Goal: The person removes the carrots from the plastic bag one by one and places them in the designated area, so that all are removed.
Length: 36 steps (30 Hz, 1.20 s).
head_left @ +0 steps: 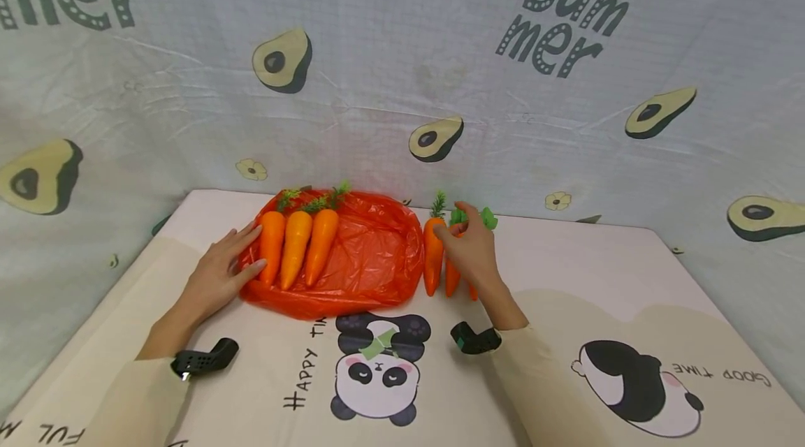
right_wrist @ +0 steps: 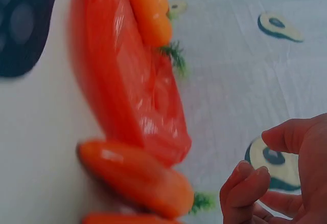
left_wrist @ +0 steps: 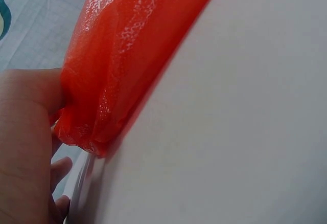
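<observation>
A red plastic bag (head_left: 377, 258) lies spread on the table with its rim rolled up. Three orange carrots (head_left: 323, 237) with green tops rest side by side in its left half. My left hand (head_left: 216, 272) holds the bag's left rim, thumb toward the nearest carrot; in the left wrist view the bag (left_wrist: 112, 65) bunches at that hand (left_wrist: 25, 132). Right of the bag lie three more carrots (head_left: 432, 258), two partly hidden under my right hand (head_left: 472, 244). In the right wrist view this hand (right_wrist: 286, 178) has thumb and fingers apart, nothing between them, beside a carrot (right_wrist: 138, 175).
The table cover (head_left: 566, 258) is pale, printed with pandas and lettering; one panda (head_left: 377, 380) lies in front of the bag. A hanging cloth (head_left: 377, 70) with avocado prints rises behind the table. Each wrist wears a black device (head_left: 204, 357).
</observation>
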Tool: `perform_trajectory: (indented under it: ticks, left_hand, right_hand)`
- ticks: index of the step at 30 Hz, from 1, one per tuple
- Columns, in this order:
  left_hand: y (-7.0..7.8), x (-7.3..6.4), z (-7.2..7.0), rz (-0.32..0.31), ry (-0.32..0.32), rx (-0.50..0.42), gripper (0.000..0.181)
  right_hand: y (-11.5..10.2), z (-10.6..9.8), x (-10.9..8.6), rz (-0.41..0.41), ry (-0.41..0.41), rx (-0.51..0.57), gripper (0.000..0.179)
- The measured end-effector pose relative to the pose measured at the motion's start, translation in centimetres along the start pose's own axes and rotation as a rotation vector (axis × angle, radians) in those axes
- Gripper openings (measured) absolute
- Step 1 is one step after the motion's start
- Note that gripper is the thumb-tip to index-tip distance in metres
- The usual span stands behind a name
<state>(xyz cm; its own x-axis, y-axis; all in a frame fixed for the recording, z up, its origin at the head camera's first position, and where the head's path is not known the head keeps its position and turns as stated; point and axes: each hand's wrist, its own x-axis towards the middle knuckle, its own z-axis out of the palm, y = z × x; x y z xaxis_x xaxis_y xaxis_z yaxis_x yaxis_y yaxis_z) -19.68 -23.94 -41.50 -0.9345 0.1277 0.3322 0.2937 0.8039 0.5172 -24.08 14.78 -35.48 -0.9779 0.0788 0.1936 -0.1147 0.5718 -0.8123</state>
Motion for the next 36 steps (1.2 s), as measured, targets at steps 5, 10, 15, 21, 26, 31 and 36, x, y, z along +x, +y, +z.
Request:
perform_trajectory:
  ticks: [5,10,15,21,26,31,36]
  left_hand:
    - [0.0,-0.1,0.1,-0.006,-0.003,-0.008,0.066]
    - [0.1,-0.1,0.2,-0.012,-0.005,-0.010,0.066]
    - [0.1,0.0,0.2,-0.009,0.001,-0.011,0.067]
    - [0.0,0.0,0.3,-0.009,0.000,-0.013,0.066]
    - [0.0,0.0,0.2,-0.009,-0.002,-0.009,0.066]
    - [0.0,0.0,0.2,-0.008,0.003,-0.009,0.067]
    - [-0.1,0.0,0.1,-0.010,0.002,-0.005,0.067]
  right_hand:
    - [-1.6,2.4,-0.1,-0.057,-0.005,0.006,0.060]
    - [-3.0,4.3,-0.4,-0.089,-0.029,0.006,0.060]
    - [-4.2,5.7,-0.7,-0.101,-0.059,0.037,0.059]
    - [-5.4,7.4,-1.1,-0.118,-0.081,0.048,0.060]
    - [-6.1,9.0,-1.4,-0.119,-0.098,0.080,0.059]
    - [-6.6,10.8,-1.7,-0.114,-0.125,0.097,0.060]
    - [-7.0,12.2,-2.0,-0.107,-0.140,0.095,0.062]
